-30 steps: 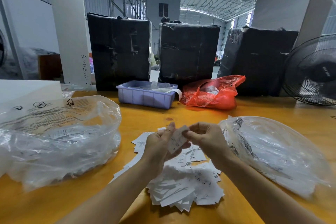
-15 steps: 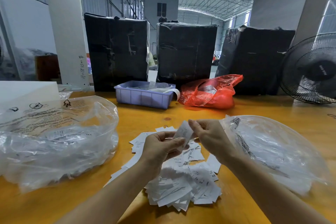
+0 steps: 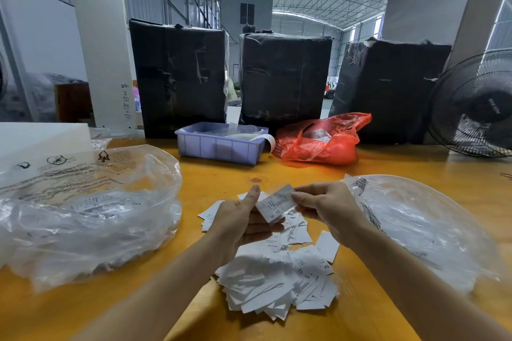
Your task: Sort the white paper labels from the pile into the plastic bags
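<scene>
Both our bare forearms reach forward and converge. Our left hand [image 3: 238, 223] is back-side up, thumb raised straight, fingers curled underneath and pinching one end of a paper label [image 3: 275, 203]. Our right hand [image 3: 328, 209], just beside it, pinches the label's other end between thumb and forefinger, remaining fingers curled.

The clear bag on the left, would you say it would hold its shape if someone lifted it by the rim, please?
Probably not. The clear bag lies slumped and creased on the table, so it looks thin and floppy. The few labels visible inside suggest it is light, and its glossy film may well slip between the fingers.
</scene>
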A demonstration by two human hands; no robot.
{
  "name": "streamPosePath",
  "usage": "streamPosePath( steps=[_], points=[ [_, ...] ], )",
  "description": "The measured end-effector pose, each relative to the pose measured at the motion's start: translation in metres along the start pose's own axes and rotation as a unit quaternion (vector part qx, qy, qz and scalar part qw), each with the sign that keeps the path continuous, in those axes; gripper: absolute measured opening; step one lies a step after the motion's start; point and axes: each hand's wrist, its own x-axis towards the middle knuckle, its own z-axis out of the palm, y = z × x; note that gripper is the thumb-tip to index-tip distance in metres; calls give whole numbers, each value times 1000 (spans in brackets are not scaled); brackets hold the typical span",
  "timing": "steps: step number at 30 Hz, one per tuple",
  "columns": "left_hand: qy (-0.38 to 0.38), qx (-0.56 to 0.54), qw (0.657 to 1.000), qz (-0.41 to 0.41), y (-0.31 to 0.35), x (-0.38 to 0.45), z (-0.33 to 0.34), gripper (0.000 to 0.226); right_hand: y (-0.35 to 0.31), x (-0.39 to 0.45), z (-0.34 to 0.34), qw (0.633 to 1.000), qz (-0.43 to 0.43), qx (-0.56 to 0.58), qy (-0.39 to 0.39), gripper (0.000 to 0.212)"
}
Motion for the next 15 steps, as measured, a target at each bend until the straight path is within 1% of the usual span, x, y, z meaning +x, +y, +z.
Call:
streamPosePath(
  steps=[2,3,5,7,9,10,11,12,13,14,15],
  points=[
    [2,14,1000,-1,5,0,-3,52,-2,0,-2,1000,5,6,1,6],
    [5,18,1000,0,9,1,-5,48,-3,0,-2,1000,4,7,-1,7],
    [7,35,999,7,14,0,-7,33,-6,-1,-2,1000,-2,7,-8,7],
    [3,85,996,18,21,-3,-11,19,-9,-2,0,1000,-18,-3,-19,8],
    [7,150,988,31,32,-7,-18,13,-15,-3,-3,998,-51,-35,-16,7],
    [24,184,982,42,40,-8,-24,11,-18,-2,-8,995,-80,-65,-4,7],
    [56,224,971,61,50,-9,-31,8,-23,-1,-15,987,-114,-113,15,7],
    [102,278,951,83,62,-9,-42,7,-28,2,-26,972,-148,-180,38,7],
    [155,340,922,101,74,-10,-55,10,-32,6,-39,951,-165,-256,60,8],
    [204,406,884,110,85,-14,-71,11,-34,13,-54,926,-157,-334,80,11],
    [247,462,845,109,95,-17,-90,10,-32,19,-72,897,-121,-414,95,18]
  ],
)
